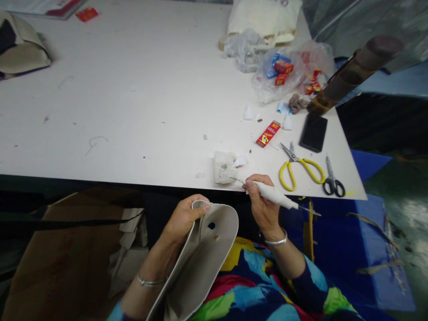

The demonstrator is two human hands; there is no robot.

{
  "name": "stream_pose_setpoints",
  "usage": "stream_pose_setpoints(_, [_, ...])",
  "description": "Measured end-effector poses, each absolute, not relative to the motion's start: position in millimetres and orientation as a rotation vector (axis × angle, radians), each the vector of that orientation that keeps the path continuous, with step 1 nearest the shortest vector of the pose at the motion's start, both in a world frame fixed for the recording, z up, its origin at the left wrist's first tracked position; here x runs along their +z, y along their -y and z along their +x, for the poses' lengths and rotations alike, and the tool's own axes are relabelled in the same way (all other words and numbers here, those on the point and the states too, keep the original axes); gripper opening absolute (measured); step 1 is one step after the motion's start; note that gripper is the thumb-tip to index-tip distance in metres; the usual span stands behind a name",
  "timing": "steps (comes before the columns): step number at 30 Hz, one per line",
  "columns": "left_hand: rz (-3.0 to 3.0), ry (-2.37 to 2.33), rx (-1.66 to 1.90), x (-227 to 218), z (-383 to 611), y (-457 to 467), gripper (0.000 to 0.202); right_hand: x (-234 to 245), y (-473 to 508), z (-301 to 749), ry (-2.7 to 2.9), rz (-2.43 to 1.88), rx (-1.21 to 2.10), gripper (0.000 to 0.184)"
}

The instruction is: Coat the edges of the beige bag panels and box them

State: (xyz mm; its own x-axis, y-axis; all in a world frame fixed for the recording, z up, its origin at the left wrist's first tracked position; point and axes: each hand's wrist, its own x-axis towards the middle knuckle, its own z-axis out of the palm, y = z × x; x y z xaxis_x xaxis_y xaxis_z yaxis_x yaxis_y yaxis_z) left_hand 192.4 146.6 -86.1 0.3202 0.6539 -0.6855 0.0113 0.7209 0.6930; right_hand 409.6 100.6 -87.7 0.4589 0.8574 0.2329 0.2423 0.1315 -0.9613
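Observation:
My left hand (pixel 183 217) is closed on the top edge of a beige leather piece (pixel 200 263) with a small hole and a metal stud, held upright over my lap. My right hand (pixel 262 200) grips a thin tool wrapped in white tape (pixel 274 194), its metal tip pointing left at a small whitish block (pixel 223 167) that sits at the near edge of the white table (pixel 133 102). A scrap of white paper lies beside the block.
Yellow-handled scissors (pixel 301 171), small black scissors (pixel 332 178), a black phone (pixel 313 132) and a red packet (pixel 268 133) lie at the table's right. A plastic bag of red boxes (pixel 287 71) and a cream bag (pixel 264 20) sit farther back. A cardboard box (pixel 67 258) stands left below.

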Motion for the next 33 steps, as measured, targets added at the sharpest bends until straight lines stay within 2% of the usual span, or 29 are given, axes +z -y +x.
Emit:
stream_pose_setpoints(7, [0.714,-1.165,0.451,-85,193,-148,0.051,-86,-108,411,1.172,-1.433,0.595,0.013])
stream_pose_setpoints(13, [0.738,-1.148,0.435,-85,192,-146,0.047,-81,-115,408,1.403,-1.458,0.437,0.011])
stream_pose_setpoints(18, [0.770,-1.129,0.431,-88,190,-146,0.043,-78,-119,408,1.546,-1.532,0.357,0.016])
stream_pose_setpoints(21, [0.776,-1.121,0.430,-89,188,-145,0.038,-78,-120,409,1.495,-1.537,0.477,0.018])
stream_pose_setpoints(28, [0.726,-1.094,0.440,-89,187,-145,0.038,-88,-113,410,0.913,-1.396,0.842,0.026])
stream_pose_setpoints(33, [0.653,-1.093,0.397,-87,188,-147,0.044,-93,-97,398,0.999,-1.260,1.224,0.029])
